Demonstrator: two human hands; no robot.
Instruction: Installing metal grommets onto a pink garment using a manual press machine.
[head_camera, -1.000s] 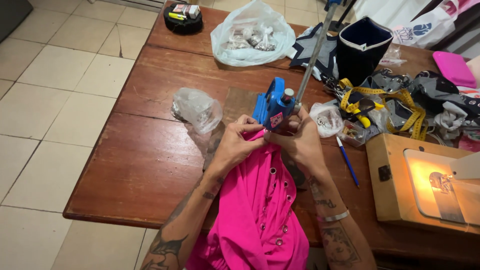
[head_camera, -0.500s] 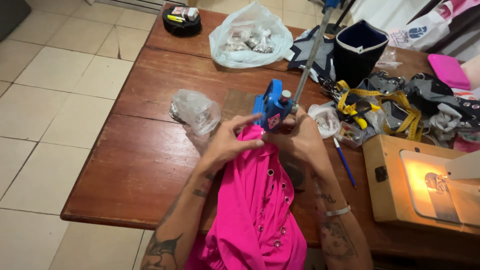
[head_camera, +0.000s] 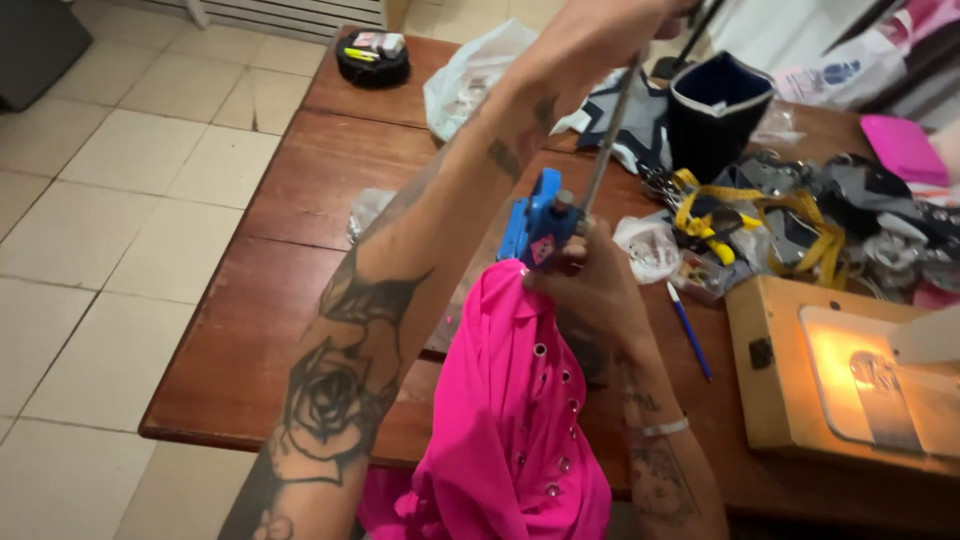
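Blue hand press (head_camera: 540, 222) stands on the wooden bench (head_camera: 290, 300), and everything here sits around it. The left hand (head_camera: 600, 30) is up high behind the press, fingers closed around the top of its long metal lever (head_camera: 605, 150), tattooed forearm stretching across the view. The right hand (head_camera: 590, 285) is just in front of the press, pinching the edge of the pink garment (head_camera: 510, 420) and holding it right against the press's base. So the hands are well apart, one clamped on the lever, one clamped on fabric. The garment trails from the press toward the near edge of the bench and hangs over it, with a row of shiny eyelets along it. To the right of the press: a small clear bag (head_camera: 650, 250), a blue pen (head_camera: 690, 330), a yellow tape measure (head_camera: 710, 215) in a tangle of grey scraps, and farther right a sewing machine (head_camera: 850, 370) with its lamp glowing. Behind the press sit a dark navy fabric bin (head_camera: 715, 115) and a white plastic bag (head_camera: 465, 85).
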